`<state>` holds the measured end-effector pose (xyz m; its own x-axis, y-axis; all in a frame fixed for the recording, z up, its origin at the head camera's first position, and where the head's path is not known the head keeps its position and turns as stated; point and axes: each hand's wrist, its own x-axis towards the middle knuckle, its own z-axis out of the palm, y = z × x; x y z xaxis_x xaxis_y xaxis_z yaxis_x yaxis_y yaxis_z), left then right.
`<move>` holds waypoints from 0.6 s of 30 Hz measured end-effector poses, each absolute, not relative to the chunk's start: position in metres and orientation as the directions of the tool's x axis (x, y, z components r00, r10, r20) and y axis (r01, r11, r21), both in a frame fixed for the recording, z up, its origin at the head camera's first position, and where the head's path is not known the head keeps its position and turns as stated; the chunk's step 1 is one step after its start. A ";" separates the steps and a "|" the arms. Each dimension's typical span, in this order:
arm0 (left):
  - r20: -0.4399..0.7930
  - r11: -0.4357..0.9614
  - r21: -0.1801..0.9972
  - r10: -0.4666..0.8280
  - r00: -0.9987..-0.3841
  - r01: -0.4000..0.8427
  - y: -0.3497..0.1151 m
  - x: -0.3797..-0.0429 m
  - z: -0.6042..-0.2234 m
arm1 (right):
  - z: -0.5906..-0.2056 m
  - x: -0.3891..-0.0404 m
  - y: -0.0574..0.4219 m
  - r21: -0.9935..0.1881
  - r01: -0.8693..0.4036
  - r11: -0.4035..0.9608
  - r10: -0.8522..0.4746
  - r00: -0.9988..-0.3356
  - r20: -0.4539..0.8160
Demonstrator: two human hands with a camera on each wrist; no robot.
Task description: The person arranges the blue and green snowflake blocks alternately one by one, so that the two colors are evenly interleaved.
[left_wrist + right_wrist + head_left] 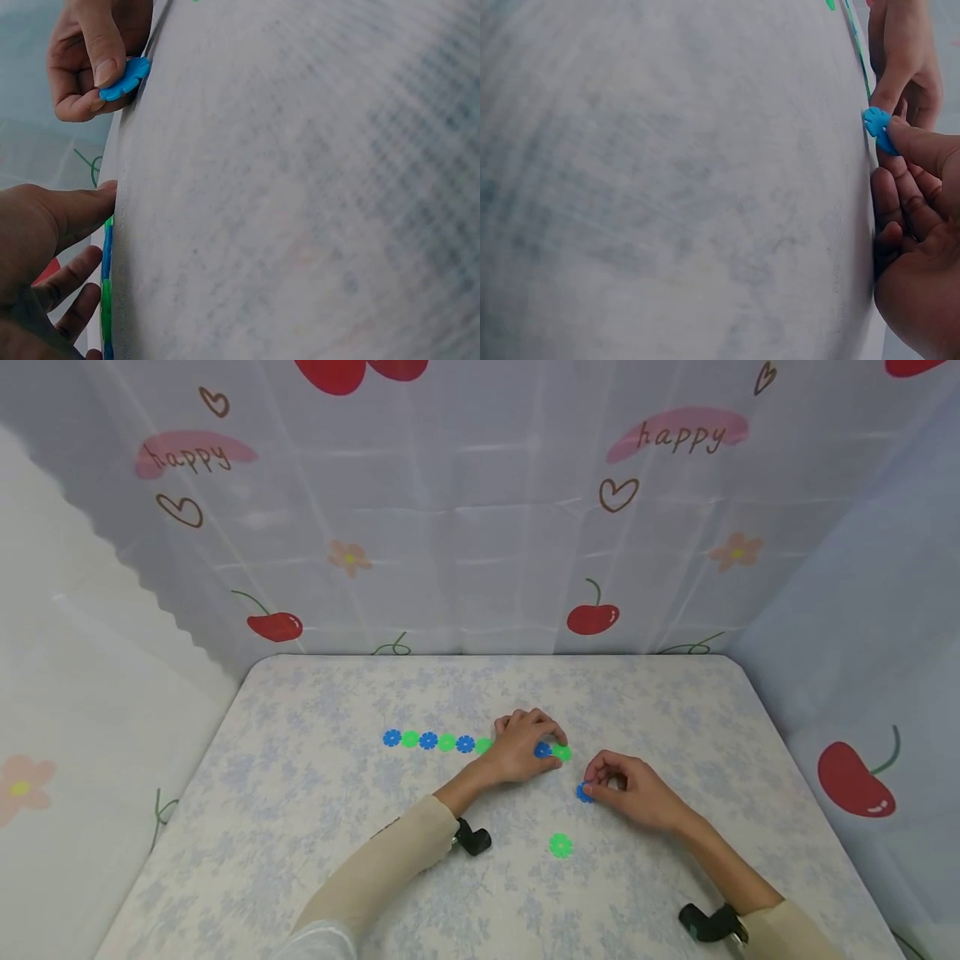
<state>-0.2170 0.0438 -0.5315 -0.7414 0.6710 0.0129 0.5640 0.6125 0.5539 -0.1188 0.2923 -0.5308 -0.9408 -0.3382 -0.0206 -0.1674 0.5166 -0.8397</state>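
Observation:
A row of flat, notched plastic discs (428, 741), alternating blue and green, lies on the table. My left hand (522, 747) rests over the row's right part, covering some of it. Its thumb and forefinger lie to either side of the row's end, near the last green disc (561, 752); the other fingers are spread in the left wrist view. To the right and nearer me, my right hand (633, 789) pinches a loose blue notched disc (126, 79) between thumb and forefinger. This disc is tilted and apart from the row.
A loose green notched disc (561, 846) lies on the patterned tabletop (315, 827), nearer me than both hands. Behind the table hangs a printed curtain (457, 543). Black wrist cameras (474, 837) are worn on both forearms.

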 end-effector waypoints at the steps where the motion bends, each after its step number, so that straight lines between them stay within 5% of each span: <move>1: 0.012 0.612 0.555 0.672 -0.741 0.564 0.044 -0.217 -0.532 | -0.531 -0.120 0.292 -0.840 -0.165 0.517 -0.334 -0.942 -0.020; 18: 0.011 0.615 0.558 0.666 -0.746 0.558 0.045 -0.216 -0.531 | -0.531 -0.138 0.293 -0.872 -0.142 0.469 -0.285 -0.959 0.003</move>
<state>-0.2161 0.0449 -0.5311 -0.7457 0.6661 0.0114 0.5576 0.6147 0.5579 -0.1382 0.2933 -0.5310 -0.9587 -0.2845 0.0032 -0.1420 0.4687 -0.8719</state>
